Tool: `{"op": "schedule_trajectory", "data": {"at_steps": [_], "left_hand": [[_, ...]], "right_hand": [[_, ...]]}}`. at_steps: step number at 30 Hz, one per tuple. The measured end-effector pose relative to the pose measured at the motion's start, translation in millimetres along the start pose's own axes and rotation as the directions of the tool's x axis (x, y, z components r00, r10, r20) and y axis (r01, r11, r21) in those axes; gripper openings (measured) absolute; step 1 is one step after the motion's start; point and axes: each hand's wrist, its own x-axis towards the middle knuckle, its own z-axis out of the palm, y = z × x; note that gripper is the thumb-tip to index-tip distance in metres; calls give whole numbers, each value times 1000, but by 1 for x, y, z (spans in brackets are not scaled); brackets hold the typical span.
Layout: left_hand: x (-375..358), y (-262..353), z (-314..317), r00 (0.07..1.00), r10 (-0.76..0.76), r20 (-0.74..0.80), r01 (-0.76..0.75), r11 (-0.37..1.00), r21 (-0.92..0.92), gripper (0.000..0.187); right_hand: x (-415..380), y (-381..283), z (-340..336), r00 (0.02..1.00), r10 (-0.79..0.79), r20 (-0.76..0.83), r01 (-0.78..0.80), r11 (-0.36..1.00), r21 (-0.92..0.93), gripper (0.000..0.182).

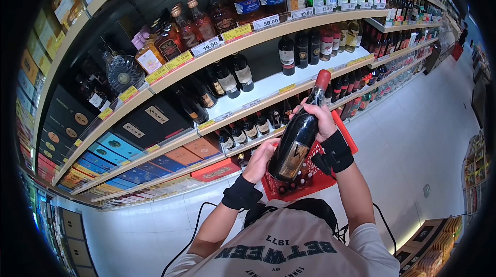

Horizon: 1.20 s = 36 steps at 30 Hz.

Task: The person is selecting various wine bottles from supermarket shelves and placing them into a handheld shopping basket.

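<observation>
A dark wine bottle (305,130) with a red-capped neck and a gold-and-black label is tilted in front of my body, neck up and to the right. My right hand (324,120) wraps round it just below the neck, thumb across the front. My left hand (259,162) supports the lower left side near the base, its fingers partly hidden behind the glass. Below the bottle is a red basket (323,185) with several dark bottles in it. Each wrist wears a black strap.
A curved shelf unit (268,102) fills the left and centre, with wine bottles (285,56), spirits bottles (244,1), price tags and gift boxes (150,119). Tiled floor (398,143) runs along the aisle at right. Another display (429,246) stands at the lower right.
</observation>
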Motion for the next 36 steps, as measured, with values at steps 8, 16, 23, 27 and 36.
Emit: {"op": "schedule_trajectory", "data": {"at_steps": [8,16,23,27,36], "left_hand": [[6,-31,-9,982,26,186,-10,996,-86,75],[8,-36,-5,996,-51,71,18,914,406,109],[7,-95,-54,990,98,102,-124,946,299,109],[3,-85,-91,985,-35,168,-8,970,244,108],[3,-127,-165,928,-43,370,-70,955,288,98]], "right_hand": [[-16,13,-8,993,-115,-12,115,993,25,26],[-13,48,6,969,-242,-39,216,917,-335,21],[-1,89,15,986,-167,-9,149,901,-407,22],[4,103,22,996,-78,-32,58,914,-401,22],[-5,181,41,903,-133,-408,57,979,-194,12]]}}
